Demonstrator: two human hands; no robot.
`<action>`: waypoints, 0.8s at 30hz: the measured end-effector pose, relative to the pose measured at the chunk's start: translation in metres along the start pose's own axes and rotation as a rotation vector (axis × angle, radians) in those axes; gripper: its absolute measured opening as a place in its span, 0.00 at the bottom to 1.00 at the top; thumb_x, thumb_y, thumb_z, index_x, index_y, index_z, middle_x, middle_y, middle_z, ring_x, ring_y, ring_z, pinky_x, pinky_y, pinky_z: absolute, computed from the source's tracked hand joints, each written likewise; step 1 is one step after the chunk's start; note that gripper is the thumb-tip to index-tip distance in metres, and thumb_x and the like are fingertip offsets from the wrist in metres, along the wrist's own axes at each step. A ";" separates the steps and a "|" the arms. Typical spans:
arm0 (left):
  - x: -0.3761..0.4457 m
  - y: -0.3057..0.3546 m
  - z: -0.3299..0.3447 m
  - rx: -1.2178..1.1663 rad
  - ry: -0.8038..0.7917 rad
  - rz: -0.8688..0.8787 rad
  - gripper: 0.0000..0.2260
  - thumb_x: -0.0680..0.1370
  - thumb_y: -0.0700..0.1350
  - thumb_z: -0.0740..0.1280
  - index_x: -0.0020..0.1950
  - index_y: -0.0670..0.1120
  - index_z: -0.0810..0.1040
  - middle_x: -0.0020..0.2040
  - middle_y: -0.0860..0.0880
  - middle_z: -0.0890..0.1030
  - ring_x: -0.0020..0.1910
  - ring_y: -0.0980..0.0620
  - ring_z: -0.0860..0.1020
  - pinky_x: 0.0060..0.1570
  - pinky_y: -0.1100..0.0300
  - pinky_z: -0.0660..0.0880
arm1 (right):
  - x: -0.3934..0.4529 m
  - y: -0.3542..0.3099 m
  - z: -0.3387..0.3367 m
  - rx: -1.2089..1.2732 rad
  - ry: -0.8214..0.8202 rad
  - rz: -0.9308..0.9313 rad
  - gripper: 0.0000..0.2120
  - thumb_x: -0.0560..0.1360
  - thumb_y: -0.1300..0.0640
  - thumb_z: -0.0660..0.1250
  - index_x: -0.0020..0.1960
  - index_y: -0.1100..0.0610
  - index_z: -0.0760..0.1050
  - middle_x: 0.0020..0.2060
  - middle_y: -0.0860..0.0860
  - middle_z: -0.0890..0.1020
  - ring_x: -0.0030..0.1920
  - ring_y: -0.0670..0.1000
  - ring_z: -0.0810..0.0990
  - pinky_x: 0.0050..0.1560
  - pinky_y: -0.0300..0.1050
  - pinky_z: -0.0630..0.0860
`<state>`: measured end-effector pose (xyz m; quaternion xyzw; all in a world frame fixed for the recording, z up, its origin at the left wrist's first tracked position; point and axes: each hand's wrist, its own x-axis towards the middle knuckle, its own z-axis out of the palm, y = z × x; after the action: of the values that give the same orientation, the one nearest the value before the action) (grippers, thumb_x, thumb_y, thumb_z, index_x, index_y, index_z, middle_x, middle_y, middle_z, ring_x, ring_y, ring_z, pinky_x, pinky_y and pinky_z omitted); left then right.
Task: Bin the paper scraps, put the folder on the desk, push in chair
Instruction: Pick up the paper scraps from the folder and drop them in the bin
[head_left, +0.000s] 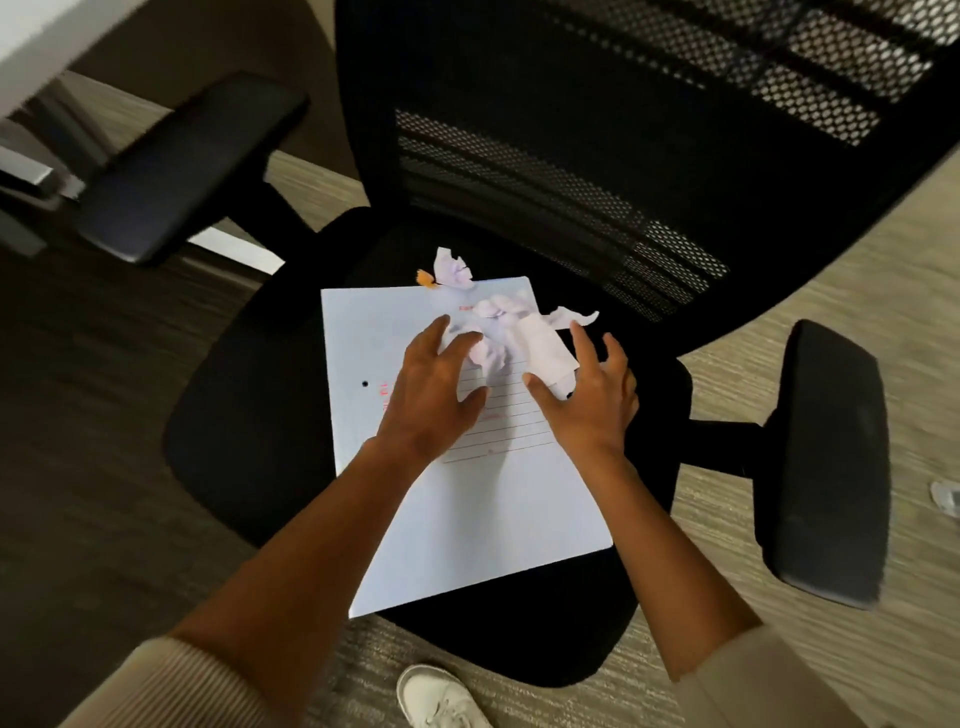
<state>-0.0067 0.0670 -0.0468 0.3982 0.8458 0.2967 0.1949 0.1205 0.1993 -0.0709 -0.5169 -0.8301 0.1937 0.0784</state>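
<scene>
Left hand (434, 392) and right hand (589, 397) spread wide, cupping featherlight crumpled paper scraps (506, 332) heaped between the fingertips atop the flat folder (467, 519) on the chair (249, 415) seat, best scooped inward from both sides.

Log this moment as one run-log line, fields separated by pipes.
step: gathering paper scraps | left hand open, on scraps | right hand open, beside scraps | folder on chair seat

Pale blue folder (467, 519), white scraps (498, 332), black mesh chair (571, 156).
</scene>
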 end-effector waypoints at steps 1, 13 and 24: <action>0.004 0.001 0.004 0.007 0.000 0.012 0.28 0.75 0.46 0.72 0.74 0.49 0.67 0.79 0.44 0.58 0.77 0.42 0.58 0.71 0.50 0.65 | 0.002 0.000 0.002 -0.019 -0.001 -0.010 0.38 0.69 0.37 0.71 0.74 0.40 0.60 0.76 0.55 0.59 0.72 0.61 0.62 0.67 0.62 0.64; 0.035 0.012 0.028 0.117 0.064 0.098 0.22 0.74 0.43 0.73 0.67 0.46 0.76 0.72 0.40 0.70 0.68 0.39 0.68 0.65 0.46 0.71 | -0.003 0.017 0.002 0.263 0.089 -0.097 0.05 0.74 0.63 0.71 0.48 0.57 0.82 0.53 0.53 0.77 0.55 0.54 0.74 0.49 0.40 0.74; 0.021 0.011 0.015 0.083 0.069 0.075 0.07 0.72 0.34 0.69 0.50 0.40 0.78 0.49 0.40 0.78 0.48 0.43 0.75 0.42 0.58 0.72 | -0.018 0.019 -0.029 0.462 0.213 -0.067 0.07 0.72 0.67 0.71 0.44 0.56 0.82 0.46 0.49 0.79 0.43 0.41 0.78 0.41 0.23 0.70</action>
<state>-0.0051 0.0941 -0.0529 0.4270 0.8481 0.2817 0.1377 0.1535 0.1975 -0.0510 -0.4750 -0.7676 0.3199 0.2879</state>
